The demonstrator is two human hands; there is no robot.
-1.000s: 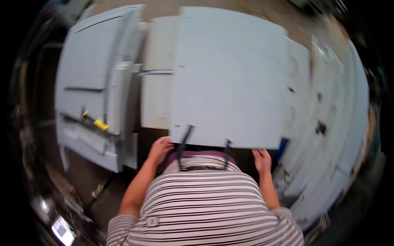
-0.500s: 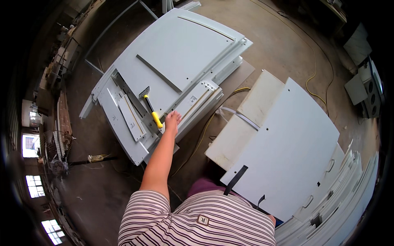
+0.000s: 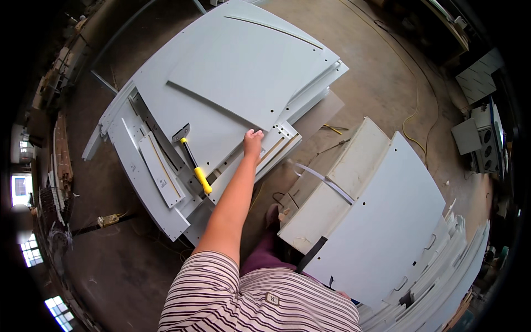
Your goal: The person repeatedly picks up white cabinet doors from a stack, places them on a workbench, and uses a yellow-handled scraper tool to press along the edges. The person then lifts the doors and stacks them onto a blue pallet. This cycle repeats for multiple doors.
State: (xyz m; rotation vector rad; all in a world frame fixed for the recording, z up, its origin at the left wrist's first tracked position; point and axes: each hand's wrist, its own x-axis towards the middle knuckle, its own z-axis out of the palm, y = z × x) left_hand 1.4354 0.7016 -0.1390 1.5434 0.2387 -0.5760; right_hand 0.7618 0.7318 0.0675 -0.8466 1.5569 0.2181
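Note:
My left hand point(image 3: 253, 143) reaches forward to the stack of white panels. Its fingers are curled at the near corner of a white panel point(image 3: 243, 66) lying on top, and the far side of the grip is hidden. Left of the hand, a hammer point(image 3: 202, 179) with a yellow and black handle rests on the stack, its dark head pointing away from me. Only a sliver of my right hand point(image 3: 343, 295) shows past my shirt, beside another white panel point(image 3: 381, 205) on my right; its fingers are hidden.
A pale box-shaped block point(image 3: 315, 213) with a white strap stands under the right panel's left side. A black strip point(image 3: 311, 254) crosses that panel's near edge. More panels point(image 3: 442, 276) lean at the right. Yellow cable point(image 3: 412, 124) runs over the floor.
My left hand has moved right and slightly forward, to the top panel's corner. The view has shifted, so the stack and hammer appear farther left. The hammer still lies on the stack.

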